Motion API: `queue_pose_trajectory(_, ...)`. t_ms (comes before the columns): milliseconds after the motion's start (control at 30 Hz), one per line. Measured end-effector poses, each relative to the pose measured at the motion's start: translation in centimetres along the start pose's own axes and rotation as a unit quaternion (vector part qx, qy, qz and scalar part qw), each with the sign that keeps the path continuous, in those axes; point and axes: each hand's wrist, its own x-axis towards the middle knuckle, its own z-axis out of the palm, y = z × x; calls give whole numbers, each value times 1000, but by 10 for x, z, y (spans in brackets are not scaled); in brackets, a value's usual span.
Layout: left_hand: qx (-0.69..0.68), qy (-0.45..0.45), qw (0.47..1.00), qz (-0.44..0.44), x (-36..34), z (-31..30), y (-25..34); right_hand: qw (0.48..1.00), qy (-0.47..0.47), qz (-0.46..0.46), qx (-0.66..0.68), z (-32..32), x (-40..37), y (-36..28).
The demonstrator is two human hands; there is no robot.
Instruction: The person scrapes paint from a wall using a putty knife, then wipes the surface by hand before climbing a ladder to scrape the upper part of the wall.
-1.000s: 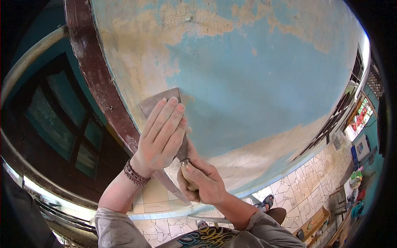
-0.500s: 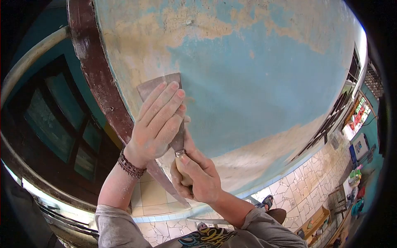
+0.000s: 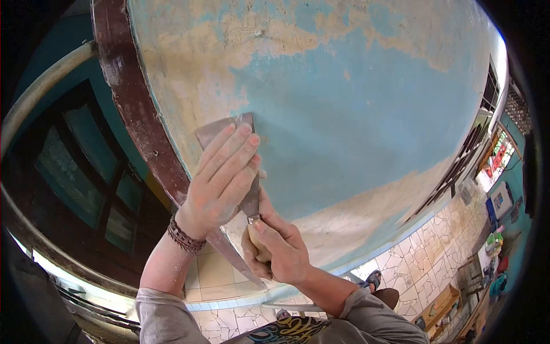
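Note:
My right hand [image 3: 285, 255] is wrapped round the pale handle of a wide paint scraper [image 3: 250, 202]. Its metal blade points up the wall, with the broad edge against the surface where blue paint meets bare beige plaster. Lying flat over the blade is my left hand [image 3: 219, 186], dusty, fingers stretched out, a dark beaded bracelet at the wrist. That hand hides much of the blade. The wall [image 3: 355, 126] carries a large blue painted area bordered by scraped beige patches. Loose paint bits show at the blade's edge.
A dark red frame [image 3: 137, 97] borders the wall's left side, beside a dark wooden door [image 3: 86, 172] and a curved pale pipe [image 3: 46, 83]. Below lies a mosaic tile floor [image 3: 418, 258]. At lower right stands a wooden box [image 3: 438, 309]; sandals [image 3: 373, 280] show below.
Both hands and the scraper have shifted slightly down and to the right in view. The blade's edge sits lower, with small paint bits now at it. Both hands keep their places on the scraper.

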Motion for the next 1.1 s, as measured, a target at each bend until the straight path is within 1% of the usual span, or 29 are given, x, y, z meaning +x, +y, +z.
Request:
queue_pose_trajectory(233,-5,12,1000,-6,2,3,1,998,3,-16,68,-3,-3,4)
queue_pose_trajectory(333,-7,18,1000,-7,14,0,-2,999,12,-8,44,4,2,-12)
queue_pose_trajectory(433,-5,20,1000,-10,10,4,-3,998,18,11,63,-1,-1,-7)
queue_pose_trajectory(533,-7,15,1000,-17,6,1,0,998,2,3,60,-4,-2,-1)
queue_pose_trajectory(633,-6,18,1000,-17,20,-4,-4,999,13,-6,50,10,2,-24)
queue_pose_trajectory(733,-2,17,1000,-18,18,-1,-6,997,7,18,76,2,3,-15)
queue_pose_trajectory(800,-7,1,999,-32,13,-3,-1,998,1,2,67,3,3,-13)
queue_pose_trajectory(933,-10,25,1000,-16,28,-6,-9,1000,-17,0,26,11,8,-31)
queue_pose_trajectory(1033,-10,17,1000,-17,26,-4,-10,997,-9,9,72,5,7,-23)
queue_pose_trajectory(1100,-5,8,1000,-27,19,-3,-5,998,-14,-2,66,3,5,-18)
